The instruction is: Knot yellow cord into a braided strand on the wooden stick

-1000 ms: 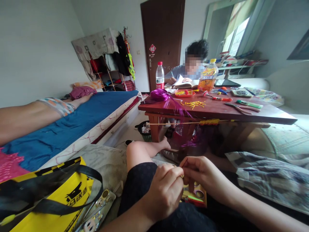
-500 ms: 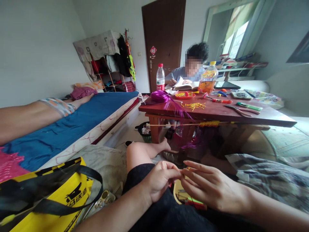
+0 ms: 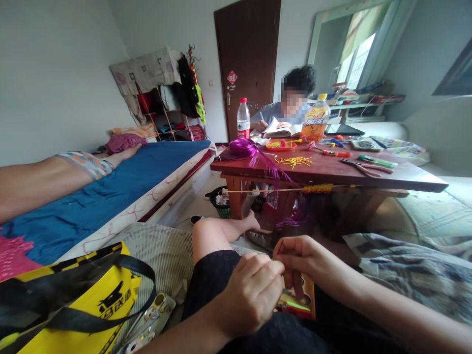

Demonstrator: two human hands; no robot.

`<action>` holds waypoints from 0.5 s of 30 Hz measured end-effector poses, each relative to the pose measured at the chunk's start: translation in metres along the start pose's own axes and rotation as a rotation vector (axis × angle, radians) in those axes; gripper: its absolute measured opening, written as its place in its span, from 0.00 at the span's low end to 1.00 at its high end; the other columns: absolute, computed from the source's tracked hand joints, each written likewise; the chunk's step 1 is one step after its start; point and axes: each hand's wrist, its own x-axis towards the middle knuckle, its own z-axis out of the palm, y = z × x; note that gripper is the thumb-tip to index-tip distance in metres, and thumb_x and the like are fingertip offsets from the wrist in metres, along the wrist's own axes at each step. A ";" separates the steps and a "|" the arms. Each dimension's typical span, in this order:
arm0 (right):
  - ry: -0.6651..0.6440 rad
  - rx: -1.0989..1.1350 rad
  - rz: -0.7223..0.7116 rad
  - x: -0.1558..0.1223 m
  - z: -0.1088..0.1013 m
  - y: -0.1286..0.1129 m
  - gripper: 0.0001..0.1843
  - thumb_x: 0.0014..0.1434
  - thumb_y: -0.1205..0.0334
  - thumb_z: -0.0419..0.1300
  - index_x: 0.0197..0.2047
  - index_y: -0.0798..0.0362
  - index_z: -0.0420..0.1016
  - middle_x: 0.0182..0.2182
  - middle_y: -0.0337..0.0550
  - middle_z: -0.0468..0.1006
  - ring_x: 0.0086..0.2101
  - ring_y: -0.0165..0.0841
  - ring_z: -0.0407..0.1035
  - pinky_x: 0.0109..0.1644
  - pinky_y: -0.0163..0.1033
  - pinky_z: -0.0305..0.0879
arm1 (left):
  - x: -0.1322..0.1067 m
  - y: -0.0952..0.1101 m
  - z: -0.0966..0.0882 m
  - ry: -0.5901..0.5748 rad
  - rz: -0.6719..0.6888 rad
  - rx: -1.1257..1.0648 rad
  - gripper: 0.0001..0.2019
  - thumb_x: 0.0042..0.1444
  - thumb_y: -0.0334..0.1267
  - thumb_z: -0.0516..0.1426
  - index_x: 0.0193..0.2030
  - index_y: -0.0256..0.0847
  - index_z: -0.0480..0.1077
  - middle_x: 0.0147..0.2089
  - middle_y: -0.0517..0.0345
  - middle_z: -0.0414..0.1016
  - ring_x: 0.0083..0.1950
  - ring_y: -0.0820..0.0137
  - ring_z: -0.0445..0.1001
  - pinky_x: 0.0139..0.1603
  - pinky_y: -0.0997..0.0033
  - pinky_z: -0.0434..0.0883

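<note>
Fiddly bit here: our left hand (image 3: pixel 252 290) and right hand (image 3: pixel 311 258) meet over our lap (image 3: pixel 214 270). The left fingers curl over with the knuckles up, and the right ones bend in to meet them. Looks like a pinch on both sides, but the tips are covered, so we honestly can't tell whether they're pressed together or what they've got. Any small piece in the grip would sit right at that meeting point, out of sight.

Just below the fingers, partly hidden by them, is a yellow box (image 3: pixel 312 297) with green and red bits (image 3: pixel 296 301) inside. Well beyond the fingers, the counter (image 3: pixel 324 169) carries scattered yellow strips (image 3: pixel 296 161), a purple tinsel bundle (image 3: pixel 243 146) left of those, and pliers (image 3: pixel 360 168) over to the right.

Our read: this step is close two-handed fingertip work. The next move seems to call for light, even pressure with both hands near each other, plus a clearer look at the tips before anyone tugs.
</note>
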 end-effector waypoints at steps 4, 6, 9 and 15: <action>0.153 -0.392 -0.200 -0.006 -0.002 -0.004 0.11 0.59 0.56 0.48 0.32 0.55 0.63 0.18 0.36 0.70 0.17 0.29 0.67 0.18 0.32 0.64 | 0.009 -0.003 -0.001 -0.062 -0.301 -0.290 0.08 0.53 0.26 0.50 0.30 0.34 0.70 0.34 0.53 0.74 0.36 0.68 0.65 0.40 0.67 0.62; 0.179 -0.840 -0.593 -0.012 -0.005 -0.005 0.09 0.59 0.66 0.45 0.38 0.56 0.64 0.23 0.41 0.74 0.22 0.31 0.70 0.30 0.39 0.71 | 0.015 -0.004 0.000 -0.090 -0.715 -0.682 0.06 0.51 0.30 0.53 0.26 0.35 0.69 0.29 0.56 0.72 0.33 0.70 0.66 0.36 0.70 0.62; 0.079 -1.381 -1.173 -0.021 -0.011 -0.006 0.13 0.58 0.74 0.45 0.42 0.58 0.67 0.28 0.46 0.77 0.28 0.33 0.73 0.50 0.46 0.66 | 0.021 -0.007 0.003 -0.096 -1.235 -1.268 0.06 0.41 0.34 0.58 0.19 0.35 0.67 0.22 0.60 0.67 0.25 0.75 0.62 0.28 0.75 0.59; 0.104 -1.242 -1.016 -0.022 -0.008 0.002 0.16 0.62 0.70 0.40 0.39 0.57 0.68 0.26 0.45 0.76 0.28 0.32 0.71 0.48 0.45 0.67 | 0.020 -0.003 0.003 -0.080 -1.187 -1.282 0.05 0.41 0.34 0.59 0.20 0.36 0.67 0.26 0.58 0.67 0.28 0.74 0.63 0.32 0.74 0.61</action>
